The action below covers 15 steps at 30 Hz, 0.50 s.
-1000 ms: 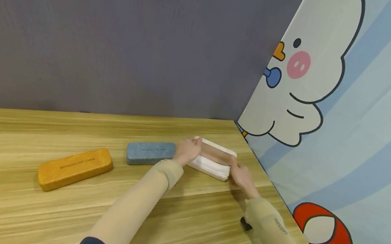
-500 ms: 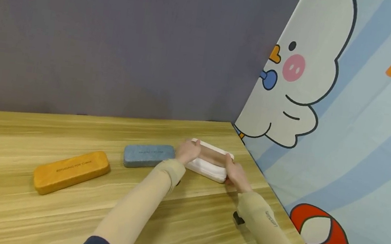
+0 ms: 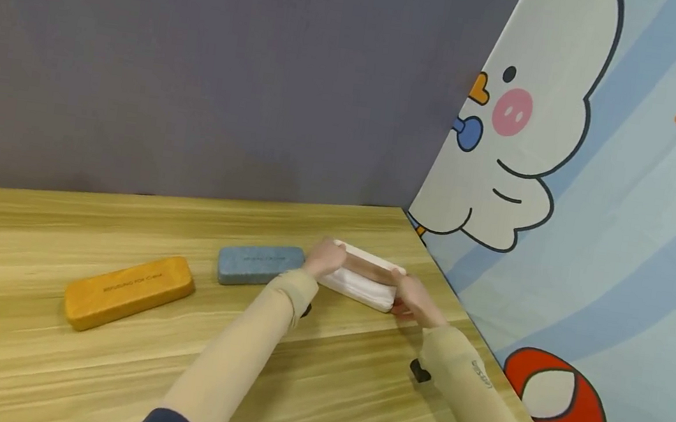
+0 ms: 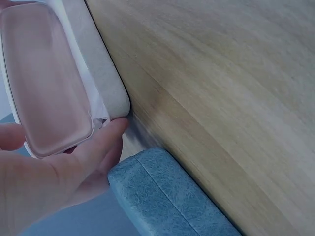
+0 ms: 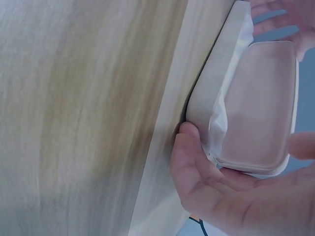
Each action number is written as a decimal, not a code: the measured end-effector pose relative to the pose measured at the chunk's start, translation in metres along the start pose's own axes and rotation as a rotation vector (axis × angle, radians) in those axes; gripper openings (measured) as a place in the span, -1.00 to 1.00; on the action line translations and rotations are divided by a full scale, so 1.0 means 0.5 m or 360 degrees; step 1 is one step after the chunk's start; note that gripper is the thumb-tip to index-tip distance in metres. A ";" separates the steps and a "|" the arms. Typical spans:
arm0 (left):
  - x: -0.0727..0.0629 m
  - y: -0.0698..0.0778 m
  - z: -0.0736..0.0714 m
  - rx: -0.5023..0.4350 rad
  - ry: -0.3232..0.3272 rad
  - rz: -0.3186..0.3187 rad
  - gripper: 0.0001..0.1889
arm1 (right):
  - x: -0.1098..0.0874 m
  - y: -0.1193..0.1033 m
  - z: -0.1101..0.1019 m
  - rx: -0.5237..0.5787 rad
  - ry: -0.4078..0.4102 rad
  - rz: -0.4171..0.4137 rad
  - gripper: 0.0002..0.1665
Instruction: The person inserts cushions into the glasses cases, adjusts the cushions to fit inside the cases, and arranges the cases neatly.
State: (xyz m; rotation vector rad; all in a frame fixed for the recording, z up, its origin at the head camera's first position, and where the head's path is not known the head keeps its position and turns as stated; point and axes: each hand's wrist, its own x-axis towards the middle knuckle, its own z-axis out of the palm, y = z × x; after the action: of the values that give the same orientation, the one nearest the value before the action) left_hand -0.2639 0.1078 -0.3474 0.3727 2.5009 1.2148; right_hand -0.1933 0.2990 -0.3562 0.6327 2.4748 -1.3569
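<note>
An off-white glasses case (image 3: 360,287) stands at the right of the table with its lid raised, showing a pinkish-brown lining (image 4: 47,73). White cloth (image 5: 219,125) lies in its lower half. My left hand (image 3: 326,257) grips the left end, thumb at the lid's rim and fingers on the base near the hinge. At the opposite end my right hand (image 3: 418,300) holds the case likewise, its thumb by the lid's rim and fingertips low against the base. Just left of my left hand lies a blue glasses case (image 3: 258,264), shut. Whether anything lies under the cloth is hidden.
A shut orange glasses case (image 3: 128,292) with printed lettering lies farther left on the wooden table (image 3: 9,361). A dark grey wall (image 3: 203,68) borders the back. Along the table's right edge hangs a light-blue curtain (image 3: 621,274) with cartoon figures.
My right hand has shifted slightly at the case's end, its thumb now at the lid's upper corner. The lid's lining shows as a narrower band. My left hand keeps its place.
</note>
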 end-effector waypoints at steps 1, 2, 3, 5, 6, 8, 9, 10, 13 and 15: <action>0.000 -0.001 0.000 0.0002 -0.0008 -0.0004 -0.38 | -0.001 -0.001 0.000 0.0006 -0.0009 0.0002 -0.18; -0.001 -0.001 -0.001 0.0004 -0.0016 -0.0009 -0.38 | -0.003 -0.002 0.000 0.0010 -0.0017 0.0001 -0.19; -0.001 -0.001 -0.001 0.0010 -0.0022 -0.0019 -0.38 | -0.004 -0.002 0.000 0.0011 -0.0021 0.0001 -0.20; 0.002 -0.001 -0.001 0.0057 -0.0028 -0.0035 -0.37 | -0.006 -0.002 0.000 0.0012 -0.0038 -0.0002 -0.21; 0.004 -0.001 0.000 0.0077 -0.0035 -0.0040 -0.38 | -0.006 -0.001 0.000 0.0011 -0.0044 -0.0007 -0.22; 0.007 -0.001 0.001 0.0123 -0.0058 -0.0054 -0.38 | -0.007 0.000 0.001 0.0015 -0.0045 -0.0026 -0.24; 0.009 -0.001 0.002 0.0141 -0.0067 -0.0058 -0.37 | -0.007 0.002 0.002 0.0025 -0.0044 -0.0033 -0.25; 0.010 -0.001 0.002 0.0159 -0.0076 -0.0057 -0.37 | -0.007 0.003 0.003 0.0033 -0.0047 -0.0045 -0.27; 0.008 -0.002 0.001 0.0166 -0.0092 -0.0048 -0.37 | -0.006 0.005 0.006 0.0061 -0.0041 -0.0077 -0.33; 0.003 -0.004 0.000 0.0132 -0.0092 -0.0047 -0.37 | -0.007 0.006 0.008 0.0075 -0.0038 -0.0082 -0.37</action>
State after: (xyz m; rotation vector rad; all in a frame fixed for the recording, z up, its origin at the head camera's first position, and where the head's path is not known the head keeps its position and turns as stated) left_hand -0.2653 0.1075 -0.3492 0.3849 2.5036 1.0761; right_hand -0.1889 0.2961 -0.3593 0.5630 2.4632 -1.4374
